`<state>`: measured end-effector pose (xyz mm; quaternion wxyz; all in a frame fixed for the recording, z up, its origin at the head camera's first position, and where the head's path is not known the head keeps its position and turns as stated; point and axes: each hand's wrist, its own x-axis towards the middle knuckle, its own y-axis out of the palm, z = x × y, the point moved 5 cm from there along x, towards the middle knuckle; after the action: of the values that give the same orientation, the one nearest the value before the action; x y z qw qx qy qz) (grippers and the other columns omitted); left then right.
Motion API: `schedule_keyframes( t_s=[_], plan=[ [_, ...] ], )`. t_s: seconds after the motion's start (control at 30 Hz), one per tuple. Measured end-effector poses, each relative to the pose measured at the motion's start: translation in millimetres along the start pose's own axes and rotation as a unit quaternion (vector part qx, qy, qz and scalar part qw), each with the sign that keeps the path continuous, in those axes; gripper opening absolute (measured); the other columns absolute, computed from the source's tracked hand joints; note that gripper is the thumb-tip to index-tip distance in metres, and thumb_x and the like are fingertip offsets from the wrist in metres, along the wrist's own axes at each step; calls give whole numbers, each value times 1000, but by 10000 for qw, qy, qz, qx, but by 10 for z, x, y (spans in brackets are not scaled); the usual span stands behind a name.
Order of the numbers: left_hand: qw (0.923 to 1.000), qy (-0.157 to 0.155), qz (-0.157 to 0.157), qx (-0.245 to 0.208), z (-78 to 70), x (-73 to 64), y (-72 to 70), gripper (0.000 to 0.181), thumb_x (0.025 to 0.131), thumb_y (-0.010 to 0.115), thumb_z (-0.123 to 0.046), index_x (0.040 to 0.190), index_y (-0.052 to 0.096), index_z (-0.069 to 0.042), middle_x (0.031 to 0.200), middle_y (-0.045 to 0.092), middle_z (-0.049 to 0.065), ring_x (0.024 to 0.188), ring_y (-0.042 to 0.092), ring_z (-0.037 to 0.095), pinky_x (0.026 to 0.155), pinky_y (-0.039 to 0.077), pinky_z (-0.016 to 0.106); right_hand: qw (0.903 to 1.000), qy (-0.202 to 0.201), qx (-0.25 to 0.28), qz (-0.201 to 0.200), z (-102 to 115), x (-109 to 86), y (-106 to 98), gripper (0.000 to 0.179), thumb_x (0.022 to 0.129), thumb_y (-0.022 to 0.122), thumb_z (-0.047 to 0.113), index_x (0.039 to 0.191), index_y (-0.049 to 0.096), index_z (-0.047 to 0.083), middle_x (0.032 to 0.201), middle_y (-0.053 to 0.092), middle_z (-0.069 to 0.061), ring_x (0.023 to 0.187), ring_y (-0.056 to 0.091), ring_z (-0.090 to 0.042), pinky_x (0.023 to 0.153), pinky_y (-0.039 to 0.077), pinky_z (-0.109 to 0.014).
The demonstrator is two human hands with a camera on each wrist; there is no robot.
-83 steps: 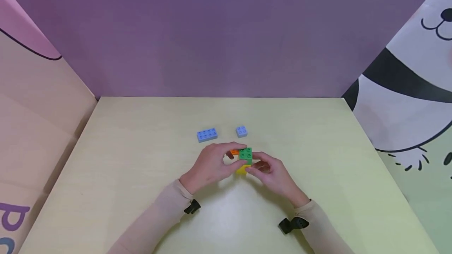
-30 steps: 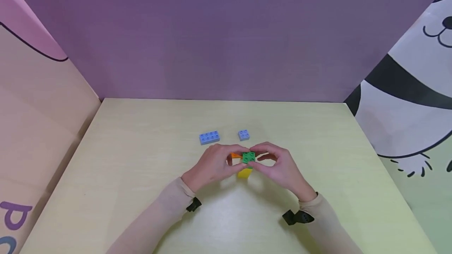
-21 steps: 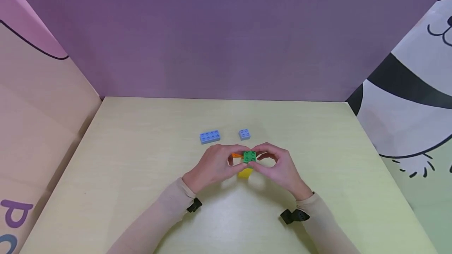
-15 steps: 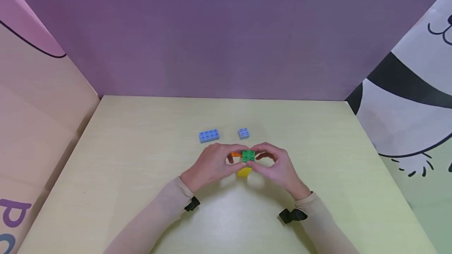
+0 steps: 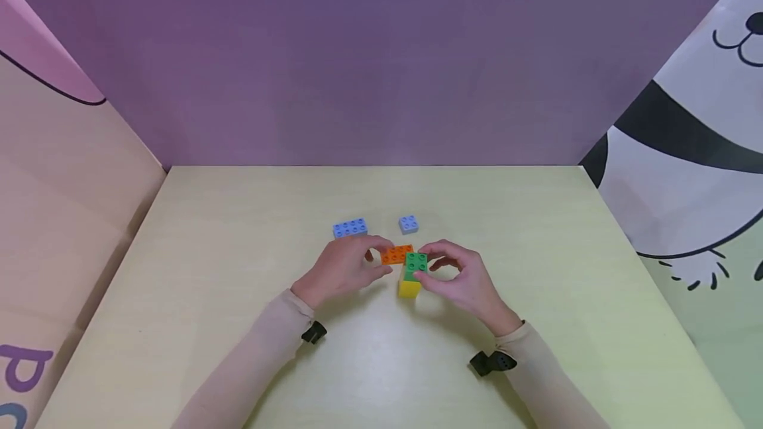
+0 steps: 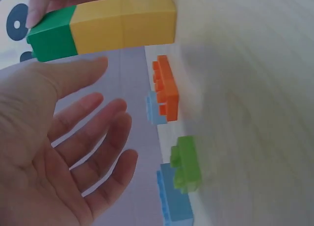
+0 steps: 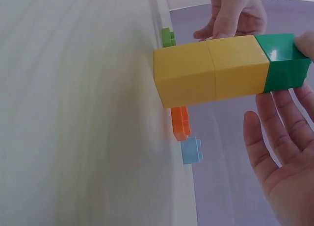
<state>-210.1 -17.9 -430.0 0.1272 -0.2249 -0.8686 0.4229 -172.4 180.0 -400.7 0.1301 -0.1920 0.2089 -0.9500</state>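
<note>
The right hand point(image 5: 461, 283) pinches the green block point(image 5: 416, 262) between thumb and fingers; its edge is cut off in the right wrist view. The left hand point(image 5: 342, 270) has let go, fingers loosely bent, thumb near the block but apart.

Green caps two yellow blocks point(image 6: 122, 22), and this tower point(image 7: 235, 71) stands upright on the table point(image 5: 238, 217), long axis vertical, studs up. From the head view the seam between the yellows cannot be made out; both wrist views show it.

Just behind the tower lies the orange block point(image 5: 397, 255), its length running left to right. The lime block point(image 6: 189, 164) shows only in the wrist views. Farther back are the long blue block point(image 5: 350, 228), cut off at the left wrist view's bottom edge, and the small blue block point(image 5: 408, 224), partly hidden by orange there.
</note>
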Motion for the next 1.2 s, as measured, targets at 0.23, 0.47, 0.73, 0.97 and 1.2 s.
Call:
schedule_keyframes(
  t_s=[0.23,0.47,0.73,0.97,1.2],
  plan=[
    [9990,-258,-329,144,28,111,81,37,89,75,-30,123,70,-18,119,72,-1,98,66,16,83,56,31,10000,-26,-48,33,111,3,-17,29,79,79,-3,105,69,0,100,70,-14,87,64,-11,76,59,-47],
    [9968,-128,-408,668,11,227,172,36,86,78,-29,120,72,-17,117,73,0,102,66,18,89,55,34,10000,38,-57,-16,116,1,-21,29,79,79,-3,106,69,0,101,70,-14,87,64,-11,76,59,-45],
    [9976,-198,-105,648,39,308,248,38,86,78,-29,122,71,-16,117,73,0,105,66,19,93,53,34,9999,97,28,6,103,-2,-7,29,79,78,-4,106,68,-1,101,70,-16,87,64,-15,76,59,-47],
    [9983,-262,22,515,112,338,281,38,86,78,-28,121,72,-14,118,73,1,109,66,21,98,52,36,9998,156,142,-22,49,1,16,29,78,78,-5,106,69,-2,101,71,-16,87,64,-15,76,59,-47],
    [9988,-291,-6,395,145,342,275,36,85,80,-29,117,74,-15,116,73,0,107,65,20,97,52,36,9996,213,200,-13,-2,-3,30,30,80,77,-5,108,68,-2,101,70,-14,88,64,-12,76,59,-43]
  ],
)
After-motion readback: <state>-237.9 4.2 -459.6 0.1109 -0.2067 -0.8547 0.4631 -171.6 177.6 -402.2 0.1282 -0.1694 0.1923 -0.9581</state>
